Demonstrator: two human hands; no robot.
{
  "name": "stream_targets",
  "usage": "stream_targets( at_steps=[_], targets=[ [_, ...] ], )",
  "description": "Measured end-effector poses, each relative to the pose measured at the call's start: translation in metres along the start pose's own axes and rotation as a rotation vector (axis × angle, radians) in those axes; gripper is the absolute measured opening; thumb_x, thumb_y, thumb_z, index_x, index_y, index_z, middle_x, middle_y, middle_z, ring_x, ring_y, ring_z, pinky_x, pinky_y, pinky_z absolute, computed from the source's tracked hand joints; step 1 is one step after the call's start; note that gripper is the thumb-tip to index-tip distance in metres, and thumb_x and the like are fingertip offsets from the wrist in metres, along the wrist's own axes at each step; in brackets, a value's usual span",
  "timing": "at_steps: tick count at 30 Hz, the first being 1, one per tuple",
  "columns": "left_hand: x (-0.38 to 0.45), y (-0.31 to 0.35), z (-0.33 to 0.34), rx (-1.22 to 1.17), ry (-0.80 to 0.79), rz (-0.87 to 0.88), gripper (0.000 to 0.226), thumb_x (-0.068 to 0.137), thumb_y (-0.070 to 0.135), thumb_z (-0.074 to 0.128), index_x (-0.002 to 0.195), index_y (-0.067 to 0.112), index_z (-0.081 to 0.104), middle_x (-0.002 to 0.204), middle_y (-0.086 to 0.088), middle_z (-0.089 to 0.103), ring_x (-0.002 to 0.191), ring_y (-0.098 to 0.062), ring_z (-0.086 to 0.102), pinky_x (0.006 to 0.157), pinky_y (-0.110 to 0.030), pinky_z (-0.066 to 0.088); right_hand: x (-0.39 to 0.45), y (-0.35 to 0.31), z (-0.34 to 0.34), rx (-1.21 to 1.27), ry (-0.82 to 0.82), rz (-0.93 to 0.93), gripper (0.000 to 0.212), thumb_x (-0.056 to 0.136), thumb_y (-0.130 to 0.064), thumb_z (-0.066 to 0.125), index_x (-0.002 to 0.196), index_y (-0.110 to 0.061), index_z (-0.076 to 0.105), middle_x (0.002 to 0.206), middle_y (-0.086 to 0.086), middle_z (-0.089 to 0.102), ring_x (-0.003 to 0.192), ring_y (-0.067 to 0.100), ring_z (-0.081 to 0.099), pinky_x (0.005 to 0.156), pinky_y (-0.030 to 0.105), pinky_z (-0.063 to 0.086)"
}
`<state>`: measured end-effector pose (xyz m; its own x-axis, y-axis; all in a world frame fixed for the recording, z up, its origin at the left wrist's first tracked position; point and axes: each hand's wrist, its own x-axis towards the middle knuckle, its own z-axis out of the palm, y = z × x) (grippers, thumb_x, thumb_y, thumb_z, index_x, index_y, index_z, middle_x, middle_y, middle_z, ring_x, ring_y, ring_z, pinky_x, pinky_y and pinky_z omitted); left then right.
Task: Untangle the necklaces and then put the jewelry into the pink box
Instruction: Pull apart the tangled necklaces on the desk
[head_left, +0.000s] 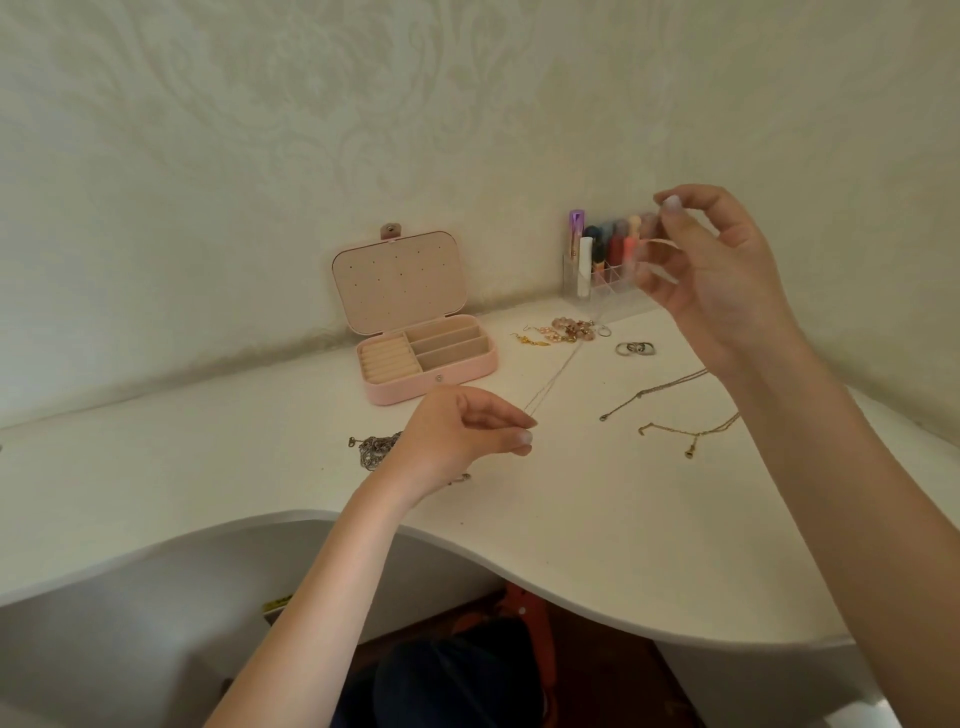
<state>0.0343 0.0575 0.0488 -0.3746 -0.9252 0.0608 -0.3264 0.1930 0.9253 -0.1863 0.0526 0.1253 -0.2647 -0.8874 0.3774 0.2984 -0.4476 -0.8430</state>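
Chain (556, 374), thin and pale, runs taut above the desk (597, 509) from the left hand (467, 431), pinching it low, to the raised right hand (722, 265), pinching its far end; harder pulling could snap it or tighten knots, leaving the open pink box (415, 338) unfilled.

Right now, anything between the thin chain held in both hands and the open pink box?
Nothing visible. The thin chain spans from left hand to right hand; the pink box sits open beyond the left hand, compartments unobstructed.
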Motion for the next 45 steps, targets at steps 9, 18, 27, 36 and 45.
stream_targets(
  at_steps=[9,18,27,36,45],
  targets=[
    [0.006,-0.004,0.012,0.007,-0.035,0.034,0.013,0.075,0.008,0.078,0.087,0.013,0.076,0.079,-0.003,0.075,0.077,-0.010,0.071,0.079,-0.018,0.053,0.002,0.009,-0.043,-0.074,0.147,0.044,0.005,0.093,-0.010,0.057,0.090,-0.011,0.060,0.070,-0.001,0.062,0.064,0.009,0.060,0.065,0.020,0.051],
    [0.038,0.039,0.077,0.031,-0.066,0.218,0.064,0.082,0.033,0.072,0.139,0.023,0.044,0.130,0.012,0.056,0.120,0.005,0.050,0.101,-0.012,0.037,-0.006,-0.006,-0.060,-0.160,-0.062,0.079,0.005,0.092,-0.007,0.056,0.093,-0.008,0.061,0.074,0.006,0.062,0.067,0.012,0.062,0.065,0.021,0.053],
    [0.052,0.051,0.150,-0.307,-0.110,0.178,0.019,0.092,0.002,0.057,0.109,0.008,0.063,0.077,-0.006,0.070,0.069,-0.011,0.068,0.074,-0.022,0.053,-0.005,-0.026,-0.130,-0.253,0.253,-0.024,0.007,0.092,-0.006,0.057,0.089,-0.011,0.061,0.071,0.004,0.062,0.062,0.011,0.062,0.066,0.023,0.055],
    [0.016,0.041,0.155,0.337,0.021,0.281,0.018,0.090,0.019,0.061,0.104,0.021,0.073,0.084,0.008,0.070,0.073,-0.012,0.065,0.078,-0.029,0.051,-0.016,0.031,-0.198,-1.311,0.222,-0.032,0.002,0.085,-0.015,0.065,0.083,-0.015,0.066,0.069,-0.001,0.057,0.056,0.008,0.045,0.060,0.028,0.042],
    [0.017,0.029,0.162,0.702,0.018,0.449,0.019,0.091,0.027,0.056,0.103,0.024,0.070,0.102,0.005,0.063,0.100,-0.018,0.049,0.080,-0.028,0.036,-0.016,0.042,-0.203,-1.696,0.067,-0.077,0.024,0.090,-0.012,0.054,0.112,-0.015,0.065,0.112,0.008,0.060,0.104,0.030,0.055,0.083,0.038,0.049]
  ],
)
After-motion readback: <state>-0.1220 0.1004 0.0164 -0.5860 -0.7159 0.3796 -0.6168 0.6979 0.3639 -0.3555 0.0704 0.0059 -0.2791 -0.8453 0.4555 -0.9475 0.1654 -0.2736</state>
